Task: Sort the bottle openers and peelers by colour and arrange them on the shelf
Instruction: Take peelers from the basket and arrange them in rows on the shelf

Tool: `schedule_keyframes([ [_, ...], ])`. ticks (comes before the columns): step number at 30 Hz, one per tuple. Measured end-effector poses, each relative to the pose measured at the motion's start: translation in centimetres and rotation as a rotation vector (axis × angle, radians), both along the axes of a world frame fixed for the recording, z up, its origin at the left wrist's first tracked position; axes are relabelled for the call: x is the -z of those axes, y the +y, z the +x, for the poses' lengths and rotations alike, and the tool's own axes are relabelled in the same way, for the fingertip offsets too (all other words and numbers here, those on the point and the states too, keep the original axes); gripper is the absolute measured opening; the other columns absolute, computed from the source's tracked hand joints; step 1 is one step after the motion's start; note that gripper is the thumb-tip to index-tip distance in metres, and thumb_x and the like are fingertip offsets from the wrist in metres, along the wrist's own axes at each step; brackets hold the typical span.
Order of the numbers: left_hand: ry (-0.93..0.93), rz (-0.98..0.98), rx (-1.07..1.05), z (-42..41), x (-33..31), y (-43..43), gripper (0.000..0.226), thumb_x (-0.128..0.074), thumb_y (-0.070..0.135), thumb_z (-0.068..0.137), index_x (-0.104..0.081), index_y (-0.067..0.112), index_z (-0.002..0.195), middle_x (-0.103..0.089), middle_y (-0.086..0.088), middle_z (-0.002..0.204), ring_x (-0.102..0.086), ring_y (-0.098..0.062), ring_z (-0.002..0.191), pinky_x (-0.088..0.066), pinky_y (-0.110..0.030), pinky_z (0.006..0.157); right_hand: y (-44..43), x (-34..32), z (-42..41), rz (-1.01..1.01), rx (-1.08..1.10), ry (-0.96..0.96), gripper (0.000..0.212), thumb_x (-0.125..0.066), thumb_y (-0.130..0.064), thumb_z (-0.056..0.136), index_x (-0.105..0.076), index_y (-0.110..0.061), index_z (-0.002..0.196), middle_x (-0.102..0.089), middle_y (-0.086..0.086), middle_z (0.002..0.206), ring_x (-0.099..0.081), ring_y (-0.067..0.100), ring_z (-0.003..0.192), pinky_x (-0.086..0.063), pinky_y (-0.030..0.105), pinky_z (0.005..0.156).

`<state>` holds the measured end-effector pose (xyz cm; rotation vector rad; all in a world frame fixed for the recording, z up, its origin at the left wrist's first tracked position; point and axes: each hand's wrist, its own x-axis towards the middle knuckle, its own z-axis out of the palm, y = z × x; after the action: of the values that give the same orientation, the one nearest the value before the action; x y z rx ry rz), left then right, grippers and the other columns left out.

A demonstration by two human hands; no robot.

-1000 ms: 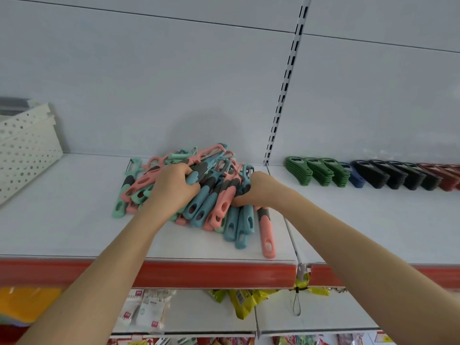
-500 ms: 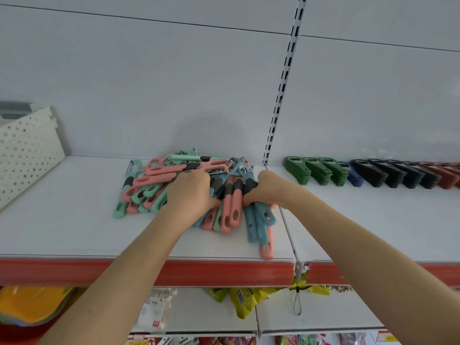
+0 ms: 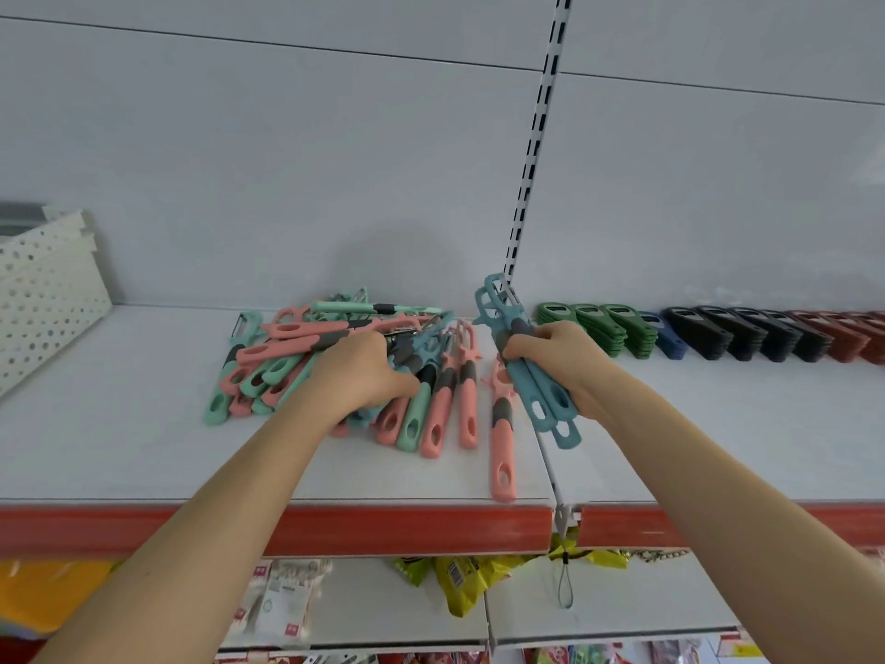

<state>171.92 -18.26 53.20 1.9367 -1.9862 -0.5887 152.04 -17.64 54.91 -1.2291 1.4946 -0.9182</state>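
A mixed pile of pink, mint and blue peelers point(image 3: 297, 357) lies on the white shelf point(image 3: 119, 424). My left hand point(image 3: 359, 371) rests curled on the pile's right part, its fingers round several handles. My right hand point(image 3: 555, 357) grips a bundle of blue peelers point(image 3: 522, 376), lifted clear of the pile with the blades pointing up. One pink peeler point(image 3: 502, 443) lies alone near the shelf's front edge. Bottle openers stand in a row at the back right: green point(image 3: 594, 323), one blue point(image 3: 668, 335), black point(image 3: 737, 333), red point(image 3: 843, 330).
A white perforated panel point(image 3: 43, 299) leans at the far left. A slotted upright point(image 3: 531, 151) splits the back wall. The shelf's front edge is a red strip point(image 3: 383, 529). Below it a lower shelf holds packaged goods point(image 3: 459, 582).
My right hand has pulled a bundle of blue peelers out of the pile and moved it to the right. My left hand stayed on the pile, which spread out flatter.
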Motion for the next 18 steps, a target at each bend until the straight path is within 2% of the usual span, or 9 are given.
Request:
schedule_keyframes([
  [2,0.141,0.027,-0.012,0.3,-0.4,-0.1,0.023,-0.066,0.029,0.074,-0.054,0.009,0.074,-0.043,-0.002,0.056,-0.037,-0.018,0.049,-0.028,-0.025,0.046,-0.1,-0.2,0.0,-0.007,0.021,-0.060,0.005,-0.056,-0.003,0.084,-0.059,0.001,0.086,-0.064,0.017,0.082,-0.061,0.023,0.063,-0.052,0.026,0.054],
  [4,0.351,0.056,-0.040,0.6,-0.9,-0.2,0.019,-0.067,0.022,0.075,-0.059,0.008,0.083,-0.041,-0.001,0.057,-0.035,-0.014,0.047,-0.026,-0.021,0.043,-0.1,-0.6,0.1,-0.015,0.032,-0.129,0.003,-0.055,-0.004,0.086,-0.058,-0.002,0.085,-0.064,0.013,0.080,-0.061,0.019,0.061,-0.052,0.025,0.052],
  [6,0.464,0.068,-0.071,0.9,-1.4,-0.1,0.015,-0.068,0.017,0.075,-0.061,0.006,0.082,-0.046,-0.003,0.061,-0.039,-0.014,0.049,-0.030,-0.019,0.040,0.0,-0.8,0.3,-0.026,0.048,-0.165,0.003,-0.055,-0.006,0.087,-0.057,-0.003,0.088,-0.063,0.011,0.077,-0.059,0.018,0.060,-0.052,0.024,0.051],
  [9,0.562,0.044,-0.072,1.2,-1.6,0.1,0.016,-0.067,0.012,0.077,-0.063,0.003,0.089,-0.055,-0.007,0.070,-0.050,-0.017,0.057,-0.038,-0.022,0.049,0.1,-0.8,0.7,-0.048,0.068,-0.177,0.009,-0.061,-0.011,0.087,-0.058,-0.004,0.090,-0.062,0.008,0.072,-0.056,0.017,0.056,-0.051,0.021,0.046],
  [12,0.606,-0.036,-0.080,1.6,-1.4,0.6,0.009,-0.066,0.012,0.079,-0.062,0.009,0.087,-0.058,0.000,0.067,-0.052,-0.010,0.054,-0.039,-0.020,0.049,0.3,-0.8,1.4,-0.060,0.068,-0.145,0.018,-0.069,-0.021,0.082,-0.060,-0.006,0.085,-0.059,0.006,0.067,-0.056,0.012,0.048,-0.049,0.019,0.044],
  [15,0.712,-0.061,-0.102,1.5,-0.9,1.4,0.011,-0.066,0.014,0.080,-0.063,0.009,0.089,-0.064,-0.002,0.072,-0.059,-0.013,0.060,-0.048,-0.028,0.058,0.4,-0.6,2.5,-0.061,0.054,-0.137,0.022,-0.071,-0.026,0.080,-0.059,-0.007,0.082,-0.057,0.005,0.064,-0.053,0.011,0.046,-0.048,0.020,0.045],
  [18,0.832,-0.008,-0.079,0.6,-0.3,2.5,0.008,-0.066,0.014,0.080,-0.060,0.014,0.085,-0.063,-0.002,0.070,-0.057,-0.011,0.056,-0.045,-0.025,0.051,0.7,-0.5,4.1,-0.056,0.028,-0.216,0.019,-0.070,-0.023,0.082,-0.059,-0.008,0.081,-0.055,0.004,0.062,-0.053,0.009,0.043,-0.048,0.020,0.046],
])
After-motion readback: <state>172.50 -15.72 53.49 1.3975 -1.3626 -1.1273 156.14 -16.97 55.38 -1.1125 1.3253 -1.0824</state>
